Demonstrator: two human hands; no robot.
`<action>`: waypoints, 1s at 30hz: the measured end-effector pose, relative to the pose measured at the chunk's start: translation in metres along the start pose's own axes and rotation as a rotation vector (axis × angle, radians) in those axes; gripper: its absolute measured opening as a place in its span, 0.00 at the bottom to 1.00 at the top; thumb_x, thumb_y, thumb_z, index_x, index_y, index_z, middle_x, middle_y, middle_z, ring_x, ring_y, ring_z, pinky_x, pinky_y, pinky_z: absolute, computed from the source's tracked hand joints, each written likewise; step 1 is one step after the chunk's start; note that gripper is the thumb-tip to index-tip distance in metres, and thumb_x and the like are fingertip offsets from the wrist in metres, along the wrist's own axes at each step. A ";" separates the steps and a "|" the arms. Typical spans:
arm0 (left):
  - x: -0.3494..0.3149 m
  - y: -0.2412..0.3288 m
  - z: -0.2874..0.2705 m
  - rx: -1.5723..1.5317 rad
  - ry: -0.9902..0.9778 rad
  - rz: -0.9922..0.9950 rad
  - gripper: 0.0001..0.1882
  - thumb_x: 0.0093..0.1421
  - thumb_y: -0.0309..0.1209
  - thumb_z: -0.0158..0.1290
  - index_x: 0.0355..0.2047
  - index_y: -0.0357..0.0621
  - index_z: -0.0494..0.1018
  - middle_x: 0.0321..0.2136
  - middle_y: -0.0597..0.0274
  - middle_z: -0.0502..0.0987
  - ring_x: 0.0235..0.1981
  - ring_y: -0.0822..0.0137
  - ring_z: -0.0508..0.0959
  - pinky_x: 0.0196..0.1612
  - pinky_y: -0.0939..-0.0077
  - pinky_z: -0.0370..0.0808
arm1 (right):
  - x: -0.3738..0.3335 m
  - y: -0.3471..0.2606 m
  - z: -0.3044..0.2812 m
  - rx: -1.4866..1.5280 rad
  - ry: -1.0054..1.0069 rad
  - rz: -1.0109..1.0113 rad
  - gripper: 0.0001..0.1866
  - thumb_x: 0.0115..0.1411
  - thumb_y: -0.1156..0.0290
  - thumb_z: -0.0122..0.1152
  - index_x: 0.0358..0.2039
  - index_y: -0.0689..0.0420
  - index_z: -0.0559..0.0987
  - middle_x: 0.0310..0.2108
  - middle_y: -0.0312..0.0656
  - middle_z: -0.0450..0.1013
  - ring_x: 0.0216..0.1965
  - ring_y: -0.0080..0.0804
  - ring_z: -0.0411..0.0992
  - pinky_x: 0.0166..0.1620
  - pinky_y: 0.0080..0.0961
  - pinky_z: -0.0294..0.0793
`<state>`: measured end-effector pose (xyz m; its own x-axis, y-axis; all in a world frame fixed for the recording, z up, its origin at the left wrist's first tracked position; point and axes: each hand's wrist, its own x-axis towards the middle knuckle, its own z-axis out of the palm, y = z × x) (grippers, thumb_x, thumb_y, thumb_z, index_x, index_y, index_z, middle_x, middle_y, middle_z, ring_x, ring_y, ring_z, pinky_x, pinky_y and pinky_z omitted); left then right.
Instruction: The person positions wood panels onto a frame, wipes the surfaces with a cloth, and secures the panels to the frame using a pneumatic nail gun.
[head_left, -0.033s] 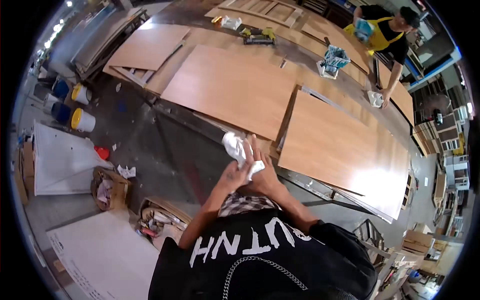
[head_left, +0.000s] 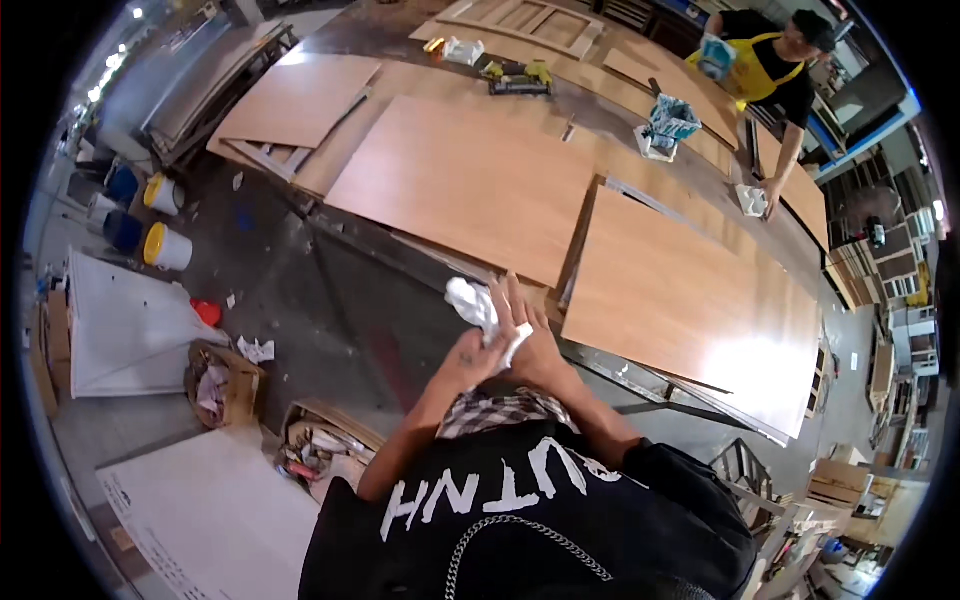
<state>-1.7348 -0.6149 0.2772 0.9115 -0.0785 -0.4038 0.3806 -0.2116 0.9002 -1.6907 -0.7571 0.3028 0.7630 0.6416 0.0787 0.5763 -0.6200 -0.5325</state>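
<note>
My left hand (head_left: 470,359) is closed around a crumpled white cloth or wad of tissue (head_left: 472,303), which I cannot tell apart at this size. The wad lies against the fingers of my right hand (head_left: 535,352), which point away from me, stretched out. Both hands are together in front of my body, by the near edge of the workbench. Beyond them, two light-brown wood panels lie on the bench: a left panel (head_left: 460,180) and a right panel (head_left: 685,285) with a bright glare on its near corner.
Across the bench, a person in a yellow apron (head_left: 765,75) holds a container and touches a white cloth (head_left: 752,200). A glue-smeared tub (head_left: 672,118) and a yellow-green nail gun (head_left: 518,77) sit on the bench. Buckets (head_left: 168,247) and cardboard boxes (head_left: 240,388) stand at left.
</note>
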 end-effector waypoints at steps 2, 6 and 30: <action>-0.005 -0.004 -0.016 -0.035 -0.155 0.108 0.26 0.63 0.52 0.48 0.34 0.36 0.73 0.23 0.62 0.72 0.27 0.72 0.70 0.30 0.72 0.69 | 0.018 0.014 0.005 0.157 -0.118 -0.102 0.53 0.42 0.65 0.65 0.67 0.54 0.49 0.66 0.61 0.42 0.60 0.61 0.58 0.57 0.48 0.63; -0.009 0.061 -0.039 0.269 -0.293 0.376 0.21 0.65 0.45 0.46 0.38 0.35 0.71 0.36 0.48 0.73 0.40 0.55 0.72 0.45 0.65 0.68 | 0.048 0.040 -0.020 0.681 -0.446 -0.278 0.56 0.42 0.55 0.70 0.66 0.59 0.50 0.68 0.54 0.42 0.65 0.51 0.51 0.64 0.37 0.53; 0.087 0.055 -0.269 -0.315 0.245 0.038 0.14 0.60 0.33 0.56 0.37 0.32 0.76 0.29 0.56 0.79 0.31 0.68 0.78 0.40 0.75 0.75 | 0.344 0.234 -0.113 -0.213 0.884 0.262 0.19 0.58 0.59 0.59 0.42 0.61 0.72 0.35 0.56 0.70 0.40 0.54 0.70 0.42 0.43 0.69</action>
<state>-1.5927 -0.3717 0.3354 0.9217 0.1623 -0.3524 0.3402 0.0987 0.9352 -1.2598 -0.7330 0.3007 0.7705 -0.0505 0.6354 0.3302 -0.8211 -0.4656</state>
